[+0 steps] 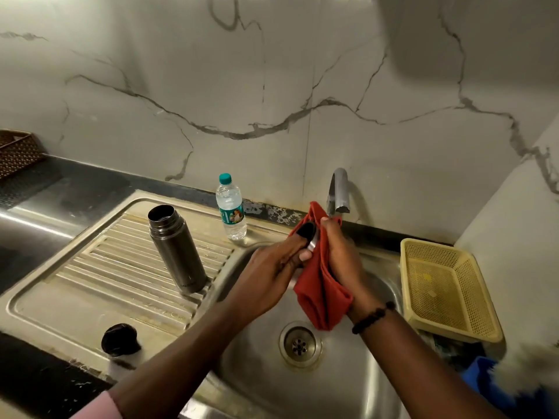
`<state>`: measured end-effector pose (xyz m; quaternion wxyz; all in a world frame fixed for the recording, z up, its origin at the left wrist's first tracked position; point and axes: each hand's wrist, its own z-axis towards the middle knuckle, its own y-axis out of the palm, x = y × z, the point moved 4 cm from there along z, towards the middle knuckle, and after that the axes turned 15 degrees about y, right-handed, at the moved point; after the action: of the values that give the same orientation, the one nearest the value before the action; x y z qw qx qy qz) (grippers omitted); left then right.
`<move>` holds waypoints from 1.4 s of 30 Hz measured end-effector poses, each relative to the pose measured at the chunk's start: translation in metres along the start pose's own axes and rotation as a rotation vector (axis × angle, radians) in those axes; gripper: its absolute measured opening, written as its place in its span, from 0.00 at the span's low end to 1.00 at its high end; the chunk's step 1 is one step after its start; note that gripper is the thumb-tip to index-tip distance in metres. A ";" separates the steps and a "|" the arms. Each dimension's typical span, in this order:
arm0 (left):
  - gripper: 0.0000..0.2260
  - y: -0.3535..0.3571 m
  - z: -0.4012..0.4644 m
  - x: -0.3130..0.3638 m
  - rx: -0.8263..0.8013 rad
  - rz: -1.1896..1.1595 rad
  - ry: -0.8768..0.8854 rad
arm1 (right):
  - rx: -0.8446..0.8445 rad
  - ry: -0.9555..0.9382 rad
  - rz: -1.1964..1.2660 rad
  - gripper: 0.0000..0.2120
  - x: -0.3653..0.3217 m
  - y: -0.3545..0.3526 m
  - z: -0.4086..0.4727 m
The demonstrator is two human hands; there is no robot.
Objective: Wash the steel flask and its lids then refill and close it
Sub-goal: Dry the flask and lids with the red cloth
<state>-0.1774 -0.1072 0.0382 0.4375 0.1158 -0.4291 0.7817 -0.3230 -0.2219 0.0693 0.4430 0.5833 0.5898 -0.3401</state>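
Hands (269, 276) wiping lid (308, 237), bottle label (231, 215) unreadable

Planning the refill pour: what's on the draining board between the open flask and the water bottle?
Nothing: in the head view, only bare ribbed draining board lies between the steel flask and the water bottle. Both stand upright, apart.

Both forearms reach forward and converge. Left hand (272, 272): palm turned inward, fingers curled, thumb and fingertips pinching a small steel-rimmed lid (309, 237) at its edge. Right hand (341, 255): knuckles up, fingers folded closed around a red cloth (320, 285), thumb tip pressed at the top, just beside the left fingertips. Right wrist bent slightly, beaded bracelet (373, 316) around it. Cloth lies between the two grips, touching both hands.
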 end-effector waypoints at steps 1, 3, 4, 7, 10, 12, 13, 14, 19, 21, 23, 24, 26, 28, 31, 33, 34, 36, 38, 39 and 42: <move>0.12 0.000 0.004 0.003 0.071 -0.065 -0.061 | -0.077 -0.002 -0.110 0.18 0.033 0.015 -0.009; 0.12 0.007 0.010 0.004 0.225 -0.359 -0.338 | 0.012 -0.280 -0.292 0.14 0.060 0.040 -0.033; 0.13 0.012 0.011 0.005 0.288 -0.535 -0.513 | 0.096 -0.474 -0.400 0.15 0.070 0.040 -0.037; 0.19 0.015 0.010 0.002 0.340 -0.740 -0.758 | 0.218 -1.040 -0.759 0.25 0.066 0.027 -0.015; 0.15 0.017 0.002 0.008 0.309 -0.693 -0.608 | 0.167 -1.020 -0.766 0.25 0.080 0.031 -0.019; 0.11 0.016 -0.001 0.009 0.269 -0.633 -0.445 | 0.104 -0.666 -0.415 0.19 0.074 0.031 -0.021; 0.10 0.013 -0.001 0.008 0.221 -0.551 -0.348 | 0.035 -0.424 -0.225 0.17 0.072 0.032 -0.020; 0.09 0.010 0.000 0.007 0.161 -0.432 -0.254 | -0.025 -0.164 -0.089 0.17 0.072 0.033 -0.020; 0.08 0.009 -0.015 -0.001 0.079 -0.134 -0.137 | -0.103 0.240 -0.034 0.20 0.083 0.033 -0.012; 0.12 0.015 -0.014 0.001 0.221 -0.394 -0.347 | 0.110 -0.228 -0.340 0.21 0.084 0.030 -0.021; 0.14 0.023 -0.015 0.000 0.339 -0.671 -0.560 | 0.263 -0.760 -0.640 0.24 0.087 0.026 -0.030; 0.15 0.027 -0.016 0.000 0.366 -0.760 -0.639 | 0.247 -0.890 -0.728 0.27 0.089 0.026 -0.029; 0.16 0.030 -0.017 0.001 0.380 -0.782 -0.670 | 0.192 -0.894 -0.745 0.28 0.090 0.023 -0.025; 0.14 0.029 -0.017 0.001 0.392 -0.749 -0.598 | 0.226 -0.754 -0.638 0.27 0.086 0.024 -0.028; 0.12 0.031 -0.019 -0.004 0.336 -0.671 -0.487 | 0.272 -0.385 -0.509 0.26 0.081 0.027 -0.028; 0.11 0.033 -0.022 -0.009 0.236 -0.519 -0.405 | 0.298 -0.229 -0.517 0.27 0.080 0.023 -0.023; 0.10 0.033 -0.024 -0.013 0.184 -0.387 -0.350 | 0.301 -0.202 -0.525 0.27 0.081 0.020 -0.019; 0.10 0.034 -0.030 -0.027 0.092 -0.049 -0.238 | 0.277 -0.156 -0.501 0.26 0.086 0.017 -0.014; 0.14 0.032 -0.034 -0.039 0.054 0.146 -0.222 | 0.186 -0.077 -0.404 0.26 0.095 0.017 -0.011; 0.15 0.032 -0.034 -0.040 0.052 0.129 -0.249 | 0.132 -0.036 -0.356 0.26 0.098 0.018 -0.012; 0.11 0.030 -0.032 -0.034 0.140 -0.243 -0.324 | -0.017 0.037 -0.307 0.27 0.111 0.020 -0.013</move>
<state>-0.1749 -0.1100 -0.0169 0.4448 0.3211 -0.4212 0.7222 -0.2968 -0.1656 -0.0261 0.3800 0.4886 0.6829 -0.3881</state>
